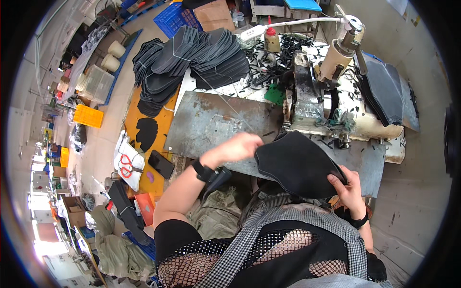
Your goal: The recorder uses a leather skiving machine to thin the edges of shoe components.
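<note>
Evidently, a curved black panel (298, 165) is lying tilted in front of the wearer's body, above the near edge of the grey metal worktop (197, 115) and just before the industrial machine (307, 103), probably a sewing type. The right hand (353, 193) is gripping the panel's right-hand edge, its thumb resting on the upper face and the fingers mostly hidden behind, nearly closed on the material; that edge grip is likely leaving the broad face uncovered while taking the weight. The left hand (242, 145) is hovering at the opposite edge with its fingers curled in; whether they are pinching the border or only sitting beside it, I cannot tell.

Stacked black panels (218, 53) are piling up beyond the worktop's left part, and another stack (384, 89) is standing to the machine's right, both presumably sitting there so that pieces are staying near the work. Dark scraps (283, 50) are gathering around a red-capped bottle (272, 42), away from the hands. Red-handled scissors (127, 164) are lying on a white cloth (133, 181), with a dark phone (161, 164) just beside it, perhaps for easy reaching on the left.
</note>
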A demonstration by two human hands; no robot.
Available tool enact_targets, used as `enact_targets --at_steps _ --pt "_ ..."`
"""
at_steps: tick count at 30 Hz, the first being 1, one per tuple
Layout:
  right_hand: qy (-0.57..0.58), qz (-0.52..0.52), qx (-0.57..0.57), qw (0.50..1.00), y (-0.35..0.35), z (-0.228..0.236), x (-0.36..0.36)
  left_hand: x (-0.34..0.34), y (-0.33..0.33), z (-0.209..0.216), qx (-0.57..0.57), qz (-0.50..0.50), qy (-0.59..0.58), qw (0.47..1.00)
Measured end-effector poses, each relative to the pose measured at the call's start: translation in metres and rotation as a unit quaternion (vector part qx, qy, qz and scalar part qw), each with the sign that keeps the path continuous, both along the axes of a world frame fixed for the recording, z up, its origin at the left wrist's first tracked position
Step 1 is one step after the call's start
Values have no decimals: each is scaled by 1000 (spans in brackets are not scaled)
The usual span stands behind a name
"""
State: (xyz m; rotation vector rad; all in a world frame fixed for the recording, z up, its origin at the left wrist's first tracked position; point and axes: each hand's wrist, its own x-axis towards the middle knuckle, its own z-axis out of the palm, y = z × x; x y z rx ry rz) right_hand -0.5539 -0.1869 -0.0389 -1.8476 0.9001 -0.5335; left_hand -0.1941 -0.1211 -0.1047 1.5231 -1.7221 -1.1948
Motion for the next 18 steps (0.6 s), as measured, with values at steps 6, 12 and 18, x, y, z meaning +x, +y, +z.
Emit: enact_targets --at_steps 6,12,18 --pt "8 -9 2 1000 1 1 -8 37 -57 12 72 131 55 987" --pt "29 -25 8 999 12 0 -10 77 -136 -25 134 396 -325 849" --pt "3 -35 1 999 17 3 -3 88 -129 -77 12 431 -191 882"
